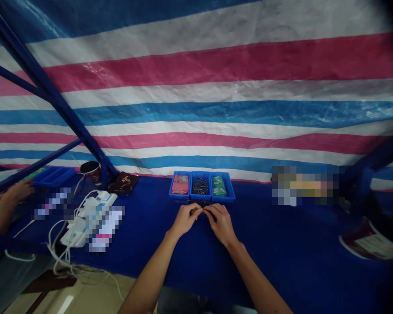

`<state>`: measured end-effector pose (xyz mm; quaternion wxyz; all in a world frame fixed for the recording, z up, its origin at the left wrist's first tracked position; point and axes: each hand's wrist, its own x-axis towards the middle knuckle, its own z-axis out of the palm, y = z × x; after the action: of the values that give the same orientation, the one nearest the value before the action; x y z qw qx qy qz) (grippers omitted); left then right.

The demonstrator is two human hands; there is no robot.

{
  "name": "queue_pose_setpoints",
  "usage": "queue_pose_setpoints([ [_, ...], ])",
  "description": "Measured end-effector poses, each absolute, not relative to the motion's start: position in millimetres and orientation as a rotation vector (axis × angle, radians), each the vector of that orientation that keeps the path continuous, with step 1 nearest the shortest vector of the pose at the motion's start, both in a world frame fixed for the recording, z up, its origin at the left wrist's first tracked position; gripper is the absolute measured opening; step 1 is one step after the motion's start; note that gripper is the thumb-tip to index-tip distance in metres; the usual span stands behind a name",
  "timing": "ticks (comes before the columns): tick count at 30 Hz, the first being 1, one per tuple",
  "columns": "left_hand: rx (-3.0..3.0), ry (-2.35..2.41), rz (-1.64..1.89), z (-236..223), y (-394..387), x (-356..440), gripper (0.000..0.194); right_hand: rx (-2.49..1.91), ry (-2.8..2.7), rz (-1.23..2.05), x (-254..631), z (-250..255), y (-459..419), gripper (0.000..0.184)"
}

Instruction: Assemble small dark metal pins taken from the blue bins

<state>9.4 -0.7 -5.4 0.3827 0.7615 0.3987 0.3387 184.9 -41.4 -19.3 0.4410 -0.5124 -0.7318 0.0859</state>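
Now I watch from afar as the bare left hand (185, 219) and bare right hand (221, 221) meet fingertip to fingertip above the dark blue desk (144, 235).

Thumbs and fingers are drawn together, perhaps to steady something small, but I cannot tell whether either grips anything. Just beyond the fingertips, small dark metal screw-like pieces (200, 186) lie in the middle compartment of a blue plastic three-part tray (224, 199), probably set there for a short reach. A flat red packet (178, 186) sits in the left compartment and a green packet (220, 183) in the right, likely keeping kinds apart.
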Motion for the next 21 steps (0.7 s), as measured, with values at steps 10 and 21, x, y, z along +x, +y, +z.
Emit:
queue_pose_setpoints([
  [10,1.913,1.012,0.869,-5.2,-1.4,10.1,0.031,-1.285,-1.812,0.215,185.5,-20.8,-41.5,0.019],
  [21,1.922,1.034,0.858,-5.0,-1.6,10.3,0.032,-1.302,-1.815,0.23,185.3,-16.8,-42.2,0.02],
])
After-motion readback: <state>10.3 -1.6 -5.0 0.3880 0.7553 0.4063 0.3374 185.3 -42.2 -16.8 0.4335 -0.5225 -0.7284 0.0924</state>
